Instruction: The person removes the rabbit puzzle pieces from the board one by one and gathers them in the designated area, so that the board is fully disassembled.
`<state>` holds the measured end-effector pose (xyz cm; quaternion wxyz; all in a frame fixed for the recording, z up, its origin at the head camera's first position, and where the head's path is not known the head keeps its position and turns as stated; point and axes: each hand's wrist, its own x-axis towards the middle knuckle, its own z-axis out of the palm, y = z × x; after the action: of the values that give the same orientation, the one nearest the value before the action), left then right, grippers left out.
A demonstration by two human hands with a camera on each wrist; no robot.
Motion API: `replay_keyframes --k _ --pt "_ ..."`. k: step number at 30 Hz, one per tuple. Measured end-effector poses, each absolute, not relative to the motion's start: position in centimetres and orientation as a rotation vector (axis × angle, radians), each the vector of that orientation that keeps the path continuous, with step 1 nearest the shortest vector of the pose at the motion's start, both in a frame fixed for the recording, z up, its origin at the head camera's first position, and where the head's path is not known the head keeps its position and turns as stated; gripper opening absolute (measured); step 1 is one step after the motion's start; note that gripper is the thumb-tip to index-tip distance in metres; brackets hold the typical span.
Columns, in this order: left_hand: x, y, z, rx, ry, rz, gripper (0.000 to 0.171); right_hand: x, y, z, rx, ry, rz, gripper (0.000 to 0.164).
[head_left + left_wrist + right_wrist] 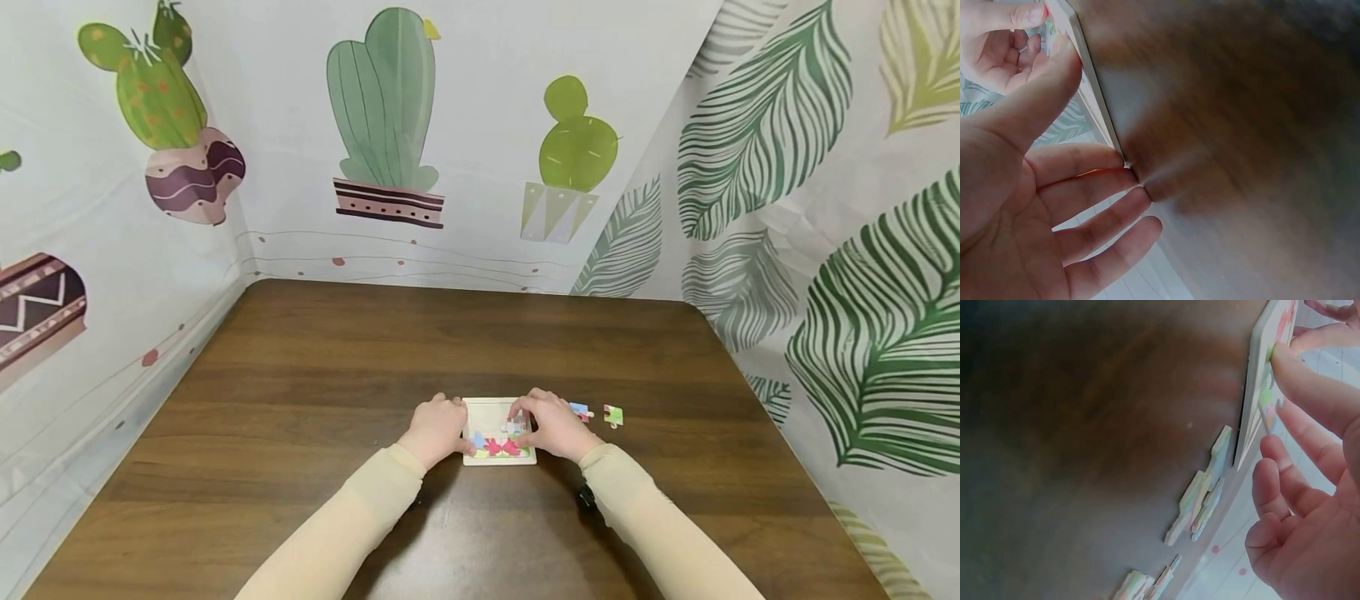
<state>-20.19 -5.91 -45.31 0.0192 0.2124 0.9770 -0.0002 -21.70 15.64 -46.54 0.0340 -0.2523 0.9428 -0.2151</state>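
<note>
A shallow wooden puzzle tray (486, 412) lies on the table, its near part filled with colourful jigsaw pieces (492, 447) in red, green and blue. My left hand (435, 429) holds the tray's left side, thumb at the near left and fingertips along the edge. At the right side of the tray, my right hand (558, 427) pinches a puzzle piece (513, 427) tilted over the pieces. The right wrist view shows its thumb (1310, 387) on the tray's near side and the other fingers curled. Part of the pinched piece is hidden behind the fingers.
Right of the tray lie loose pieces, a blue one (580, 410) partly behind the right hand and a green one (613, 415). The right wrist view shows several loose pieces (1194, 503) partly overlapping. A small black object (586, 498) is by the right sleeve. Patterned cloth (480, 150) hangs behind the table.
</note>
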Motion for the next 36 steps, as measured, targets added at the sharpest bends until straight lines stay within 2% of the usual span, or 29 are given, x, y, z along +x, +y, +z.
replay_keyframes --k 6,14,21,36 --pt "-20.18 -5.89 -45.32 0.661 3.037 -0.004 0.060 -21.61 15.64 -46.66 -0.790 2.907 -0.712 0.031" --pt "-20.08 -5.86 -45.21 0.670 3.033 -0.002 0.061 -21.73 15.48 -46.72 -0.776 2.940 -0.778 0.017" --pt "-20.11 -5.83 -45.03 0.660 3.033 -0.027 0.068 -21.99 15.46 -46.28 -0.757 2.933 -0.808 0.009" --pt "-20.01 -5.86 -44.97 0.665 3.036 -0.034 0.069 -22.26 16.01 -46.33 -0.659 2.828 -0.981 0.009"
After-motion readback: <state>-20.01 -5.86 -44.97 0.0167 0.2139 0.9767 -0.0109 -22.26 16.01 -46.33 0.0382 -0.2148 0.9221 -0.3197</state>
